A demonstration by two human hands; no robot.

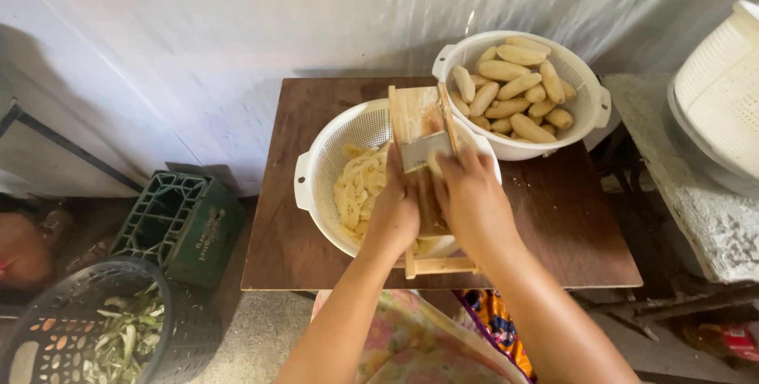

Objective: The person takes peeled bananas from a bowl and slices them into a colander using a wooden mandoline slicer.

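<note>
While the left hand [393,211] grips the wooden slicer [421,127], the right hand [472,198] presses a banana [434,164] on it.

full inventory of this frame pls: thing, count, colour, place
wooden slicer: 1, tan with metal blade, across near colander
near colander: 1, white, table centre, holds pale slices
far colander: 1, white, table's back right corner
peeled bananas: many, pale yellow, in far colander
table: 1, dark brown
crate: 1, green, floor left
basket: 1, black, bottom left, holds green peels
white baskets: stacked, right edge
left hand: on slicer
right hand: pressing at blade
</note>
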